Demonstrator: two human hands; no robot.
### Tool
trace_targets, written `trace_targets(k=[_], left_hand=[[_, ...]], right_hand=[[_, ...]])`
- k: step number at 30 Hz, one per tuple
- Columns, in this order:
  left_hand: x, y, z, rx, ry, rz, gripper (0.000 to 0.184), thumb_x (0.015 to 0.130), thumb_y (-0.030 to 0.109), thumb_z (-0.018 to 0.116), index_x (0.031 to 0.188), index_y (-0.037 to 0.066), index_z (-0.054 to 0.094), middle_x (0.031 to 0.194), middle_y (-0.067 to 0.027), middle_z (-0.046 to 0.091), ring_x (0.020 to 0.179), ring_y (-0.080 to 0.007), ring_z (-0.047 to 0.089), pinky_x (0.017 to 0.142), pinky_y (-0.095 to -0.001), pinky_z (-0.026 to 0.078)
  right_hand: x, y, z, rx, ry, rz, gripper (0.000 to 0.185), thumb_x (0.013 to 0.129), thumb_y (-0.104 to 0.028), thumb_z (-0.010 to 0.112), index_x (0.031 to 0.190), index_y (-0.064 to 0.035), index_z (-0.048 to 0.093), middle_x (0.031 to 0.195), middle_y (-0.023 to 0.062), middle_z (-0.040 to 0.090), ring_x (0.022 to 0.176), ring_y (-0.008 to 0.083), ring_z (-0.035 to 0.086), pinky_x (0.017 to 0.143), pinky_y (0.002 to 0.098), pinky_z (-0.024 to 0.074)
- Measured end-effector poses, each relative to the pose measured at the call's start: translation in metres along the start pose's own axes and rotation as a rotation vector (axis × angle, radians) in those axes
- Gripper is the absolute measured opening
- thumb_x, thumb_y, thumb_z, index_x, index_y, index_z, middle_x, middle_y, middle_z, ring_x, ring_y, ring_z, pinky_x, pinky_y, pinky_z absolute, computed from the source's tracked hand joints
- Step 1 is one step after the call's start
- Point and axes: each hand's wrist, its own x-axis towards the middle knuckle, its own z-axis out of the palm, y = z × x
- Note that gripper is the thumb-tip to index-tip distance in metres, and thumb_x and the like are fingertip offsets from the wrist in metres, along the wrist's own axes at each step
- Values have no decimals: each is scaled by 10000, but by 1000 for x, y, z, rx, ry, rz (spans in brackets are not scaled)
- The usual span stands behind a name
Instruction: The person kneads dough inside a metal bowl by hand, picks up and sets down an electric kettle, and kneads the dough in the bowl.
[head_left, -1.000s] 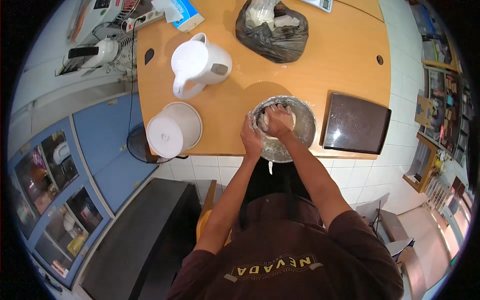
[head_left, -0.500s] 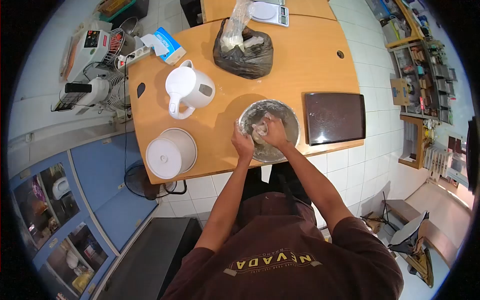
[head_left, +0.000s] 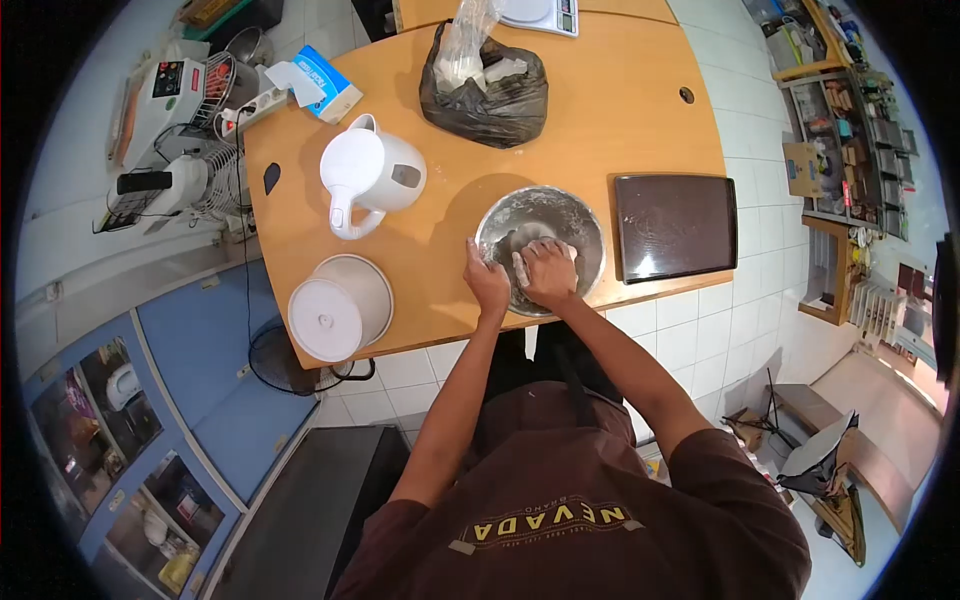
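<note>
Here's my view from afar: the bowl (head_left: 588,232) sits near the close edge of the table (head_left: 620,110), and the dough (head_left: 520,268) is down inside it, half hidden under a hand. The left hand (head_left: 487,281) has hold of the bowl at its left rim, thumb at the edge, fingers along the outside. And the right hand (head_left: 549,272), palm down, reaches over the dough with pale bits showing at either side; its underside is out of my sight, so I can't tell whether it's gripping or simply bearing down. I'd call this kneading, with the dough looking rough rather than smooth. Any further push, I reckon, calls for a firm left hold, or the bowl could skid towards the tray (head_left: 675,230), just beside it on the right. The kettle (head_left: 398,190) and tub (head_left: 372,300) stand off to the left, well apart from both hands.
</note>
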Motion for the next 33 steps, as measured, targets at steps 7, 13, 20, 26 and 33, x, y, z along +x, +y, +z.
trace_targets(k=[7, 13, 20, 26, 33], left_hand=[[5, -4, 0, 74, -48, -21, 546, 782, -128, 503, 1327, -147, 491, 1195, -345, 615, 1126, -460, 618, 983, -454, 476], [4, -9, 1, 126, -40, 5, 553, 792, -122, 516, 1343, -145, 478, 1191, -353, 614, 1104, -478, 621, 963, -462, 477], [7, -1, -1, 61, -103, -131, 580, 794, -124, 516, 1371, -129, 455, 1185, -350, 617, 1115, -466, 623, 963, -456, 476], [2, 4, -2, 32, -34, -40, 560, 801, -127, 503, 1360, -120, 468, 1215, -322, 619, 1153, -439, 614, 995, -443, 460], [2, -5, 0, -88, -65, -73, 533, 840, -91, 453, 1371, -142, 454, 1307, -309, 578, 1262, -391, 552, 1090, -409, 392]], right_hand=[[35, -10, 32, -9, 27, 171, 269, 958, -291, 520, 911, -67, 662, 1040, 132, 681, 1038, 300, 616, 907, 492, 436], [68, -10, 36, 36, 87, 432, 260, 922, -298, 549, 931, -72, 678, 1000, 140, 693, 976, 321, 638, 891, 471, 439], [81, 0, 21, 317, -107, 773, 306, 863, -296, 628, 975, -22, 706, 988, 209, 699, 901, 387, 676, 834, 484, 526], [46, 46, -6, 82, -72, 349, 365, 833, -307, 686, 962, 34, 694, 1024, 271, 676, 948, 417, 675, 818, 506, 551], [44, 33, -22, 267, -45, 539, 369, 916, -333, 625, 956, 28, 686, 929, 307, 664, 868, 461, 671, 780, 521, 549]])
